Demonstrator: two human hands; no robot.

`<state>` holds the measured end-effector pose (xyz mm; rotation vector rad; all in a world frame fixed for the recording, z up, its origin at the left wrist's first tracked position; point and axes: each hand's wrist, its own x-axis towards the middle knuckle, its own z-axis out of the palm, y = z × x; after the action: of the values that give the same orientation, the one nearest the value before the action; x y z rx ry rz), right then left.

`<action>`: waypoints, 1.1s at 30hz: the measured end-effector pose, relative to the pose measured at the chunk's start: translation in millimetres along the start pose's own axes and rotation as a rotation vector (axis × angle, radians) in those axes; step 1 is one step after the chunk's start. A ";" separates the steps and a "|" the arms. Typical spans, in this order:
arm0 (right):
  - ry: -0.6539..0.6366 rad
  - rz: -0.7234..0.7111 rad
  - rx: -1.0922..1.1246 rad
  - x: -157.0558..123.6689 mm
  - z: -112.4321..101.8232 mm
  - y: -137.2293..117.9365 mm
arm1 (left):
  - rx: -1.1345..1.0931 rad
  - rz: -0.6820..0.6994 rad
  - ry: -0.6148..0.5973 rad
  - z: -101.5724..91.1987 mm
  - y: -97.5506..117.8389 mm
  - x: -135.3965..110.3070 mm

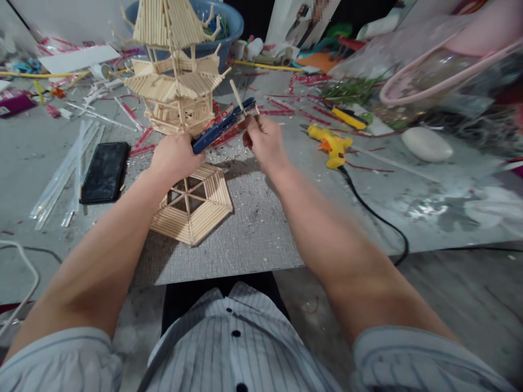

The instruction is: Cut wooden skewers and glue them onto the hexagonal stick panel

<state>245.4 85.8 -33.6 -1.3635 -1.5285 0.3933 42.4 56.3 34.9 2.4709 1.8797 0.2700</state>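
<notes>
My left hand [175,157] is closed round the blue handles of a cutting tool [223,126] that points up and to the right. My right hand [263,140] pinches a thin wooden stick [237,97] and holds it at the tool's tip. Just behind the hands stands a tiered pagoda model [174,71] built of wooden sticks. Under my left wrist lies a flat hexagonal stick roof piece [196,204] on a grey mat [245,228].
A black phone [105,171] and clear glue sticks [65,174] lie at the left. A yellow glue gun [332,146] with a black cord lies at the right. Red scraps litter the table; a blue basin [229,22] stands behind, a pink basket [433,71] far right.
</notes>
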 end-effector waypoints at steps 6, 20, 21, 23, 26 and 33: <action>0.091 -0.025 -0.044 -2.1 -2.5 -0.1 | 0.001 -0.029 0.003 -3.9 4.2 -2.6; 0.145 -0.102 -0.104 -0.1 -3.2 2.7 | -0.045 0.012 -0.010 -1.6 1.2 -0.6; 0.146 -0.102 -0.106 0.2 -3.0 3.2 | -0.042 0.013 -0.010 -1.8 1.3 -0.5; 0.146 -0.100 -0.104 1.1 -2.6 4.6 | -0.036 0.017 -0.007 -2.2 1.8 -0.8; 0.141 -0.104 -0.085 2.2 -1.6 6.9 | -0.038 0.019 0.000 -2.2 2.3 -1.5; 0.185 -0.088 -0.094 1.0 0.5 3.0 | -0.029 0.014 0.010 0.6 0.9 -1.1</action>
<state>246.8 87.8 -35.7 -1.3595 -1.4625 0.1375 43.0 55.0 34.3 2.4695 1.8494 0.3088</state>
